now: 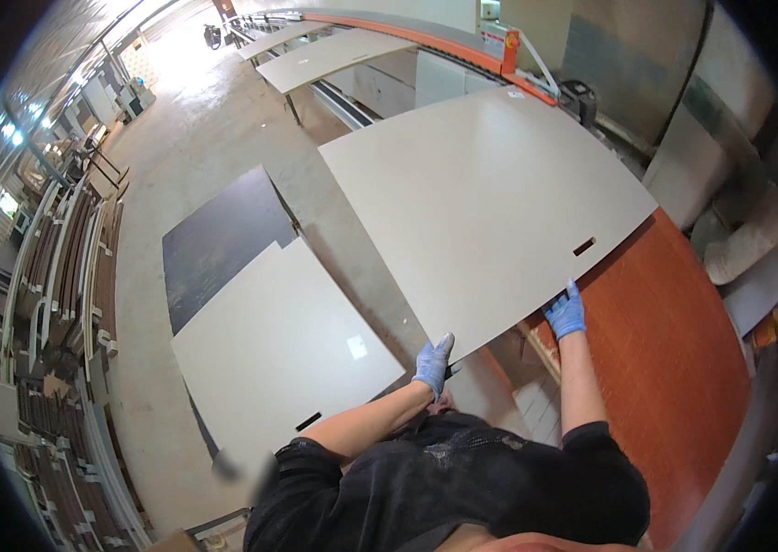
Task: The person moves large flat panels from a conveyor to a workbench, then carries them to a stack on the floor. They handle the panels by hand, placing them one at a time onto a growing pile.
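Observation:
A large pale board (478, 200) lies flat in front of me, with a dark rectangular slot near its near right edge and a white label at its far end. My left hand (434, 366), in a blue glove, grips the board's near left corner, thumb on top. My right hand (567, 310), gloved alike, holds the near edge left of the slot, its fingers hidden beneath. Under the board's right side is a reddish-brown wooden surface (672, 359).
To the left, a second slotted pale board (285, 324) lies over a dark panel (223, 241). Ahead, more boards (333, 58) rest on a long machine with an orange rail (416, 38). Long strips (64, 262) are stacked along the left; sheet panels (692, 152) lean at right.

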{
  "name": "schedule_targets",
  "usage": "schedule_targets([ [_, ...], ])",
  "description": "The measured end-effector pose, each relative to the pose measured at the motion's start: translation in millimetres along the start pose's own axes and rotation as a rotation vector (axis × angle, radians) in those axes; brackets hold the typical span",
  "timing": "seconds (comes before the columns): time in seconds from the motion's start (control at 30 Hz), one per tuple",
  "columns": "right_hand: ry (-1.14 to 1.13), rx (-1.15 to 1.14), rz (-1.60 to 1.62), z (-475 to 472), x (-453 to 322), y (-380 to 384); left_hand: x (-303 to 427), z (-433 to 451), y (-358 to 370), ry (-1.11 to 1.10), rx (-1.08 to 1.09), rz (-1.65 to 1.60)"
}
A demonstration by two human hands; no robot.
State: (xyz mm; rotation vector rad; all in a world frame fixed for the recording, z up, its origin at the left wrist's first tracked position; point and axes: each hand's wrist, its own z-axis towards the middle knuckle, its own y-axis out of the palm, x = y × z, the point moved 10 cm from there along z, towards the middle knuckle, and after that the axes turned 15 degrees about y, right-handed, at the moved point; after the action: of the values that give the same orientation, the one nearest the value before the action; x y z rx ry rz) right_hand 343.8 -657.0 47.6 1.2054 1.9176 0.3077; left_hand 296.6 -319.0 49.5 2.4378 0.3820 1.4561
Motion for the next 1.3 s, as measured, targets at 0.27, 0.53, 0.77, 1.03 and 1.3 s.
schedule_targets([
  [0.27, 0.073, 0.092, 0.165, -107, 120, -78, 38, -137, -128, 0.390, -0.059, 0.282],
  [0.53, 0.241, 0.037, 0.138, -221, 210, -118, 48, -214, -230, 0.393, 0.000, 0.314],
  [0.77, -0.028, 0.200, 0.168, -262, 88, -233, -10, -269, -284, 0.266, -0.008, 0.311],
  [1.03, 0.125, 0.176, 0.155, -296, 128, -291, -125, -340, -375, 0.148, 0.298, 0.493],
  [1.3, 0.423, 0.004, 0.199, -307, 219, -252, -146, -404, -454, 0.075, 0.591, 0.189],
])
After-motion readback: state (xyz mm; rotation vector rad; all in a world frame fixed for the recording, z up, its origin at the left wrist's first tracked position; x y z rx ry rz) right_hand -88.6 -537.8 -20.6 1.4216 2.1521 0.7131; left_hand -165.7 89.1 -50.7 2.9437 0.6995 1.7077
